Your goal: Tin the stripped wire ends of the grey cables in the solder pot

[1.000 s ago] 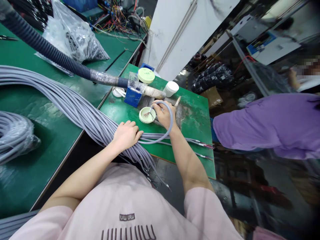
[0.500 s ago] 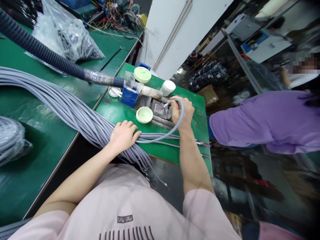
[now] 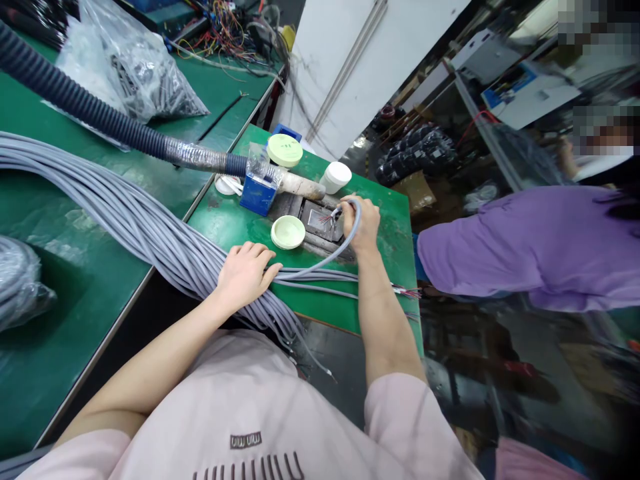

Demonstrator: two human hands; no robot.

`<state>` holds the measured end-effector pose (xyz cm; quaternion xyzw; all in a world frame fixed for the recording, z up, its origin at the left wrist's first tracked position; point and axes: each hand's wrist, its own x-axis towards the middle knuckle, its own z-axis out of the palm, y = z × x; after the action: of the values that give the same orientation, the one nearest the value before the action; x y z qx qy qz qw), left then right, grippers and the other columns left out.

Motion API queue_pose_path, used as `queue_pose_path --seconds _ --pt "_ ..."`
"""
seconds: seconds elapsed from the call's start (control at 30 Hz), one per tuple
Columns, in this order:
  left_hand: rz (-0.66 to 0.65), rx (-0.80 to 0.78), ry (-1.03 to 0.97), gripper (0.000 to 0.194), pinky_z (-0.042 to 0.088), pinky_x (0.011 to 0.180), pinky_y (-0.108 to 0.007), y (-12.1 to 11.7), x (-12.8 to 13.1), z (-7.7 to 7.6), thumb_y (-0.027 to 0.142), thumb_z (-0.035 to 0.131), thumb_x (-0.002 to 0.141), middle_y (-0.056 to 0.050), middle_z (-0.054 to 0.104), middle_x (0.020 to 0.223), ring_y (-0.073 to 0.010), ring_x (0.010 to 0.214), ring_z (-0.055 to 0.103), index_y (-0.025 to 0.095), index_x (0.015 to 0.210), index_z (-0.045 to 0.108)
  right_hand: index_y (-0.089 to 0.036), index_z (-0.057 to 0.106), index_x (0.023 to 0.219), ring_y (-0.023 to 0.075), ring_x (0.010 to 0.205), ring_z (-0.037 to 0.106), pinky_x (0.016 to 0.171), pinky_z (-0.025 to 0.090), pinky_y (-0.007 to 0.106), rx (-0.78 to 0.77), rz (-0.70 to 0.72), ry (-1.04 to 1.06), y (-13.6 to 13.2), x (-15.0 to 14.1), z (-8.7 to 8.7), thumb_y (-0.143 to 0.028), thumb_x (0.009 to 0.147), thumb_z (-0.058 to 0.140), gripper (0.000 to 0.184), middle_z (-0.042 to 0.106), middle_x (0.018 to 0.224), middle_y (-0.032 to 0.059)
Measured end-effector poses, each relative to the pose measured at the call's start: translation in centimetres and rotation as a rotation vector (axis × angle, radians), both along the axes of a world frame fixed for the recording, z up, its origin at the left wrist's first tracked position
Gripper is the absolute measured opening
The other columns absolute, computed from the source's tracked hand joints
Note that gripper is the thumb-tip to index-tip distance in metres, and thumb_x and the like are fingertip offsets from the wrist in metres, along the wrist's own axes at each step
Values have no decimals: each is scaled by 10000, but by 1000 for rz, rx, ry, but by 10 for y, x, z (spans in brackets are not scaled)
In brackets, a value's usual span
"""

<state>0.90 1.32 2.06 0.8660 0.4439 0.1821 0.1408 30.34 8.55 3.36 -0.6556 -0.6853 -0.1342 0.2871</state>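
My right hand (image 3: 364,223) is closed on a grey cable (image 3: 354,233) near its end. The cable bends back in a loop, and its thin stripped wires (image 3: 327,219) point left over a small metal solder pot (image 3: 320,221). My left hand (image 3: 246,272) lies flat, fingers stretched, on a thick bundle of grey cables (image 3: 165,247). Beside the solder pot is an open, shallow pale-green tub (image 3: 288,233). The mouth of a taped hose (image 3: 305,185) lies just behind the pot, next to a blue block (image 3: 258,193).
A white jar (image 3: 336,177) and a round pale-green lid (image 3: 285,150) stand at the back of the small green table (image 3: 390,200). Several cable ends lie under my right forearm. Bagged parts (image 3: 145,80) rest on the left table. A person in purple (image 3: 500,247) is at right.
The cable loop in my right hand has become smaller and drawn slightly left. My left hand stays on the bundle.
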Motion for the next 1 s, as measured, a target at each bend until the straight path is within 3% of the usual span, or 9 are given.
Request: queue_pose_path --seconds 0.3,0.47,0.57,0.67,0.77,0.83,0.9,1.0 --pt "-10 -14 16 400 374 855 -399 1 1 0 455 370 969 -87 672 1107 -253 1055 549 195 1105 642 -219 652 892 223 822 591 774 401 354 -38 -8 37 3 3 -11 -312 916 440 233 730 876 56" --pt "-12 -14 -62 371 387 873 -405 1 -2 0 442 415 956 -87 684 1099 -253 1045 563 188 1093 650 -247 662 928 230 905 625 875 434 412 93 60 147 -32 -17 17 -332 937 448 231 734 911 40" --pt "-23 -87 -316 329 414 890 -391 -3 -4 3 423 464 938 -82 709 1043 -230 998 591 188 1005 685 -283 691 968 225 916 644 878 476 433 164 188 204 -74 -43 39 -356 930 478 229 728 967 36" --pt "-54 -385 -704 362 467 866 -357 -14 1 9 470 505 903 -87 736 935 -206 912 631 176 870 714 -354 701 1008 224 911 666 825 527 446 166 354 234 -119 -68 51 -370 893 549 191 733 1019 5" --pt "-149 -860 -956 481 501 778 -331 -30 13 13 593 529 848 -94 747 878 -206 830 663 155 847 727 -417 680 1028 212 961 679 854 533 450 142 560 77 -153 -81 54 -313 858 623 208 739 1080 -42" --pt "-185 -1068 -1071 555 495 711 -304 -39 21 13 664 537 805 -85 739 790 -188 744 657 143 790 727 -424 675 1024 192 993 678 873 536 427 128 655 -64 -168 -85 52 -255 836 654 254 726 1123 -56" --pt "-172 -1173 -1160 572 478 666 -277 -46 26 13 688 577 761 -67 718 704 -156 659 624 135 723 718 -420 679 996 169 1020 671 890 539 395 119 721 -172 -178 -87 48 -230 831 655 253 717 1146 -66" --pt "-127 -1201 -1192 507 474 676 -265 -51 26 16 631 675 711 -63 723 708 -140 647 609 126 703 722 -357 687 992 154 1055 650 924 529 378 120 748 -212 -189 -91 42 -193 857 615 224 726 1132 -34"
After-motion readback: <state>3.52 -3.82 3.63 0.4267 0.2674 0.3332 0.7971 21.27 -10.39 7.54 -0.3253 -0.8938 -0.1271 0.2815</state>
